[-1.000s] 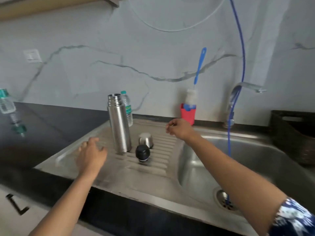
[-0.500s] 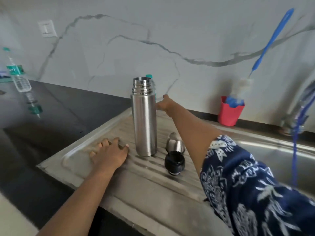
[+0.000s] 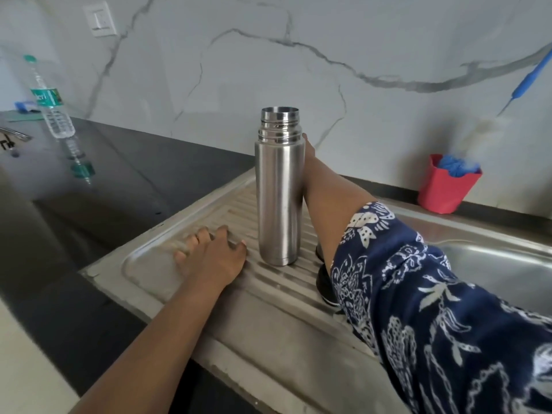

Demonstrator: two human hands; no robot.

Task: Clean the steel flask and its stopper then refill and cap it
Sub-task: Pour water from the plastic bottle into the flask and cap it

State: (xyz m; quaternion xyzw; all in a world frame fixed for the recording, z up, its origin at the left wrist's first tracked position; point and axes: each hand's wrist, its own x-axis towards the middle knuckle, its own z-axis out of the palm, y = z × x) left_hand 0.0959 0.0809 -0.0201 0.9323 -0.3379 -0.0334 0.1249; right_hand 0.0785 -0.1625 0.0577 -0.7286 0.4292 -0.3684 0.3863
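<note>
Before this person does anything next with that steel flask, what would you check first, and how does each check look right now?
1. Tall steel flask upright on the ribbed steel drainboard: ok.
2. Flask mouth uncapped for cleaning: ok.
3. Left hand free, flat on the drainboard beside the flask: ok.
4. Right hand free of any object: cannot tell, it reaches behind the flask and only a sliver shows.
5. Black stopper within reach: ok, though mostly hidden by the patterned blue sleeve.
6. Blue-handled bottle brush in the red cup: ok.
</note>
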